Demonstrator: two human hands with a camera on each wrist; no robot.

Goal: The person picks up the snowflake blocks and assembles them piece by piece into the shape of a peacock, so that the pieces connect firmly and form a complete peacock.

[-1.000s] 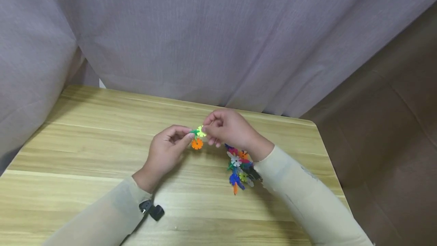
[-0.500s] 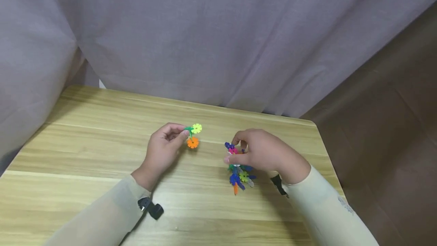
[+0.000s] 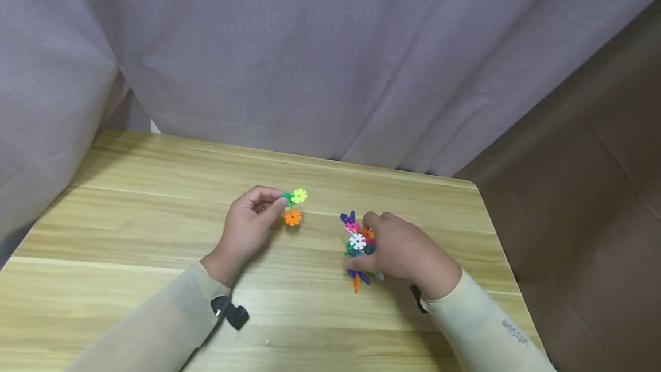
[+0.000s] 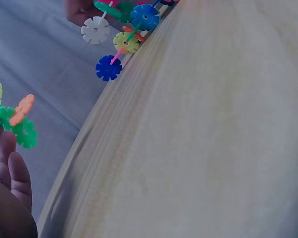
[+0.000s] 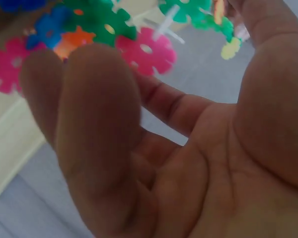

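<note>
My left hand [image 3: 277, 204] pinches a small piece built of snowflake discs [image 3: 292, 206]: a green one, a yellow one on top and an orange one below. In the left wrist view that piece [image 4: 12, 121] stands just above my fingers [image 4: 12, 171]. My right hand [image 3: 368, 243] lies on the right side of a pile of coloured discs [image 3: 355, 240] on the wooden table [image 3: 129, 188]. Its fingers [image 5: 89, 99] are loosely curled, and pink, green and orange discs [image 5: 146, 49] lie just past the tips. The palm is bare and no pinched disc shows.
A grey curtain [image 3: 310, 45] hangs close behind the table's far edge. Brown upholstery [image 3: 594, 188] rises beyond the right edge. Black wrist straps [image 3: 232, 314] sit on both sleeves. The pile [image 4: 124, 34] shows at the top of the left wrist view.
My right hand left the small piece, dropped to the pile and slid a little nearer along it. The left hand kept holding the piece almost still.
</note>
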